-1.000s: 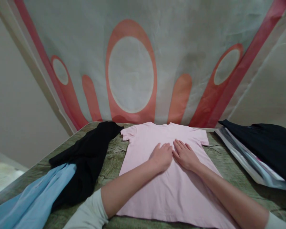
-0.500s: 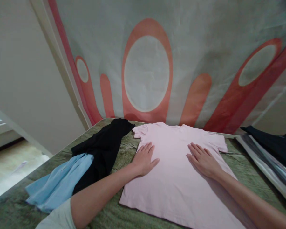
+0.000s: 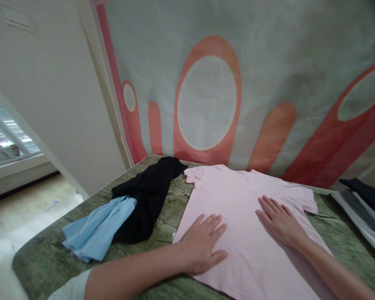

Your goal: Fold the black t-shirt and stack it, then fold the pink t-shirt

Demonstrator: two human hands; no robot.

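A pale pink T-shirt [image 3: 231, 200] lies spread flat, its neckline toward the wall and its lower edge running out of view at the bottom. My left hand [image 3: 203, 243] rests palm down on the shirt's left side near the lower part, fingers spread. Higher up on the right half, my right hand [image 3: 281, 221] lies flat with its fingers stretched out. Neither hand grips the cloth. A small white tag [image 3: 173, 236] shows at the shirt's left edge.
The wood-patterned table [image 3: 171, 204] has a rounded left corner. Left of the shirt lie a black garment [image 3: 146, 196] and a light blue garment [image 3: 101, 227]. Folded clothes [image 3: 362, 212] are stacked at the right. Behind stands a wall covering [image 3: 262, 62] with orange shapes.
My left hand has slid down the shirt toward its lower edge. My right hand stays at about the same place on the cloth. The view has turned a little to the left.
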